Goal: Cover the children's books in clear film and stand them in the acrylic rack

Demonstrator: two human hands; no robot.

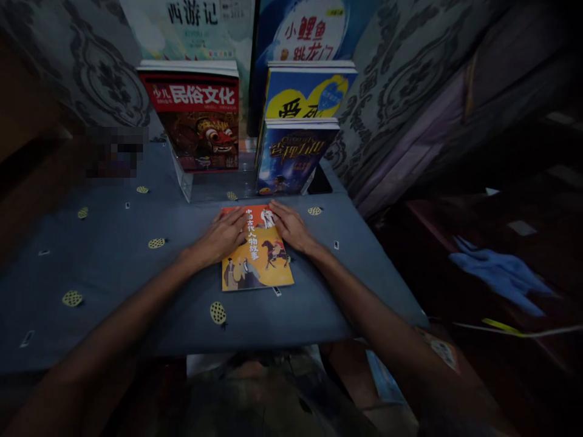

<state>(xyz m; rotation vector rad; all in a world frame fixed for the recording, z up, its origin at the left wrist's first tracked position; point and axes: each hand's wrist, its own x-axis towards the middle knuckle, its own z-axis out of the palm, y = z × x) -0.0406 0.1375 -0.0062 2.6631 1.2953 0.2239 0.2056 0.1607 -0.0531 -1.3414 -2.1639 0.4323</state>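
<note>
An orange and yellow book (255, 267) with white Chinese characters and a horse rider on its cover lies face up on the table. My left hand (223, 235) rests flat over the book's upper left part, fingers stretched across the cover. At the upper right edge, my right hand (291, 227) lies with its fingers extended, touching the book's side. The thumbs are partly hidden. Just beyond stands a clear display rack (209, 185) holding a red book (204, 121) on the left and a dark blue book (291, 158) on the right.
Behind these stand a blue and yellow book (310, 91) and two taller books. A dark flat object (320, 182) lies beside the rack. The grey tablecloth (136, 273) has pineapple prints. Patterned wall covering (401, 67) rises behind; a blue cloth (501, 273) lies off to the right.
</note>
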